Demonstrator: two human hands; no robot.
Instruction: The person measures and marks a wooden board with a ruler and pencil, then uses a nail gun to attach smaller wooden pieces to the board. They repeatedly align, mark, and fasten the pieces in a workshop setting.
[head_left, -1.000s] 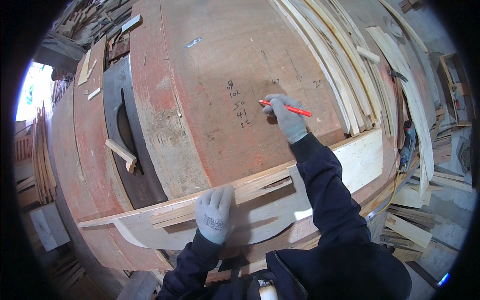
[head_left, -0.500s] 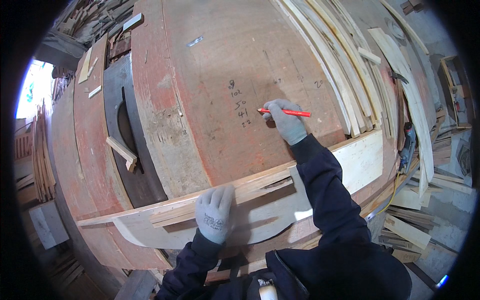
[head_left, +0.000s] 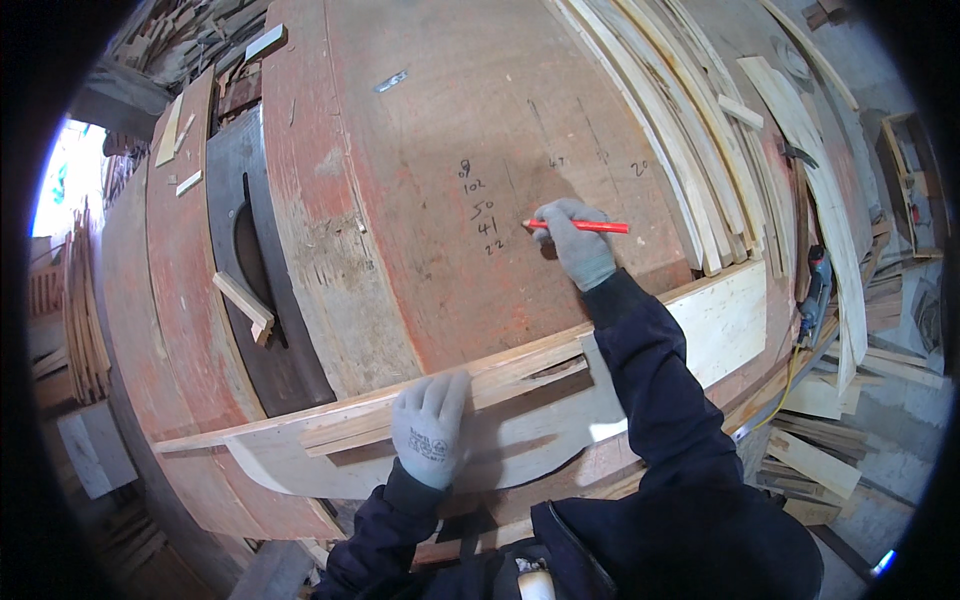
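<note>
My right hand [head_left: 576, 243], in a grey glove, is closed around a red pencil [head_left: 605, 227]. The pencil lies nearly level, its tip pointing left, just right of a column of dark handwritten figures [head_left: 480, 208] on the worn reddish-brown tabletop [head_left: 440, 290]. In front of me a long pale wooden board [head_left: 715, 322] crosses the table's near side, with narrow strips [head_left: 350, 432] along it and a curved lower edge. My gloved left hand [head_left: 432, 425] rests on this board, fingers together and bent over its upper edge. The thumb is mostly hidden.
Long wooden strips [head_left: 690, 130] lie along the table's right side, with a hammer [head_left: 797, 154] and a power tool [head_left: 815, 290] beyond. On the left, a dark metal plate [head_left: 290, 370] with a slot carries a small wood offcut [head_left: 243, 302]. Scrap wood [head_left: 815, 455] fills the floor at right.
My right hand and the pencil have shifted very slightly right and down. My left hand stays in place on the board.
</note>
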